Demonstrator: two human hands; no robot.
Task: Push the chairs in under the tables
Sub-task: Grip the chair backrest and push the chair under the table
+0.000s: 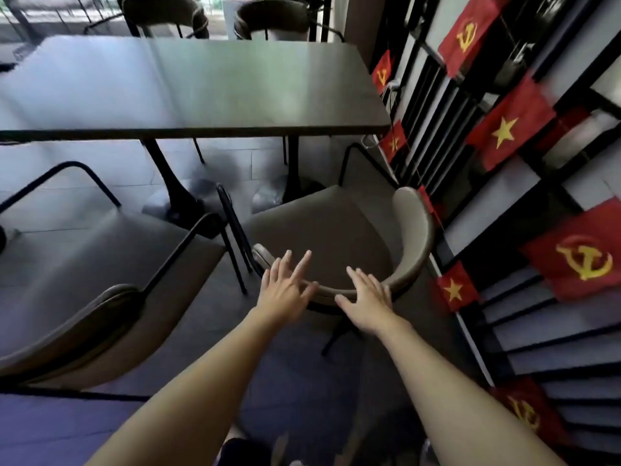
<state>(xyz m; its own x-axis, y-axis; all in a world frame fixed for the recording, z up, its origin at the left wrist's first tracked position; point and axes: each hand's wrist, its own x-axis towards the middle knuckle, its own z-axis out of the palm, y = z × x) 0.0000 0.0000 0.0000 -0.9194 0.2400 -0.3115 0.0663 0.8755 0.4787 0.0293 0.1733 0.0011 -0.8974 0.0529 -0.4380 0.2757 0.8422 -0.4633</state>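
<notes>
A grey padded chair with a curved backrest and black metal legs stands in front of me, pulled back from the dark table. My left hand hovers at the left part of the backrest's rim, fingers spread. My right hand lies flat on the rim a little to the right, fingers apart. Neither hand grips anything. A second grey chair stands to the left, also out from the table.
Two more chairs stand at the table's far side. Two black pedestal legs carry the table. A black slatted partition hung with red flags runs close along the right. Grey tiled floor lies between the chairs.
</notes>
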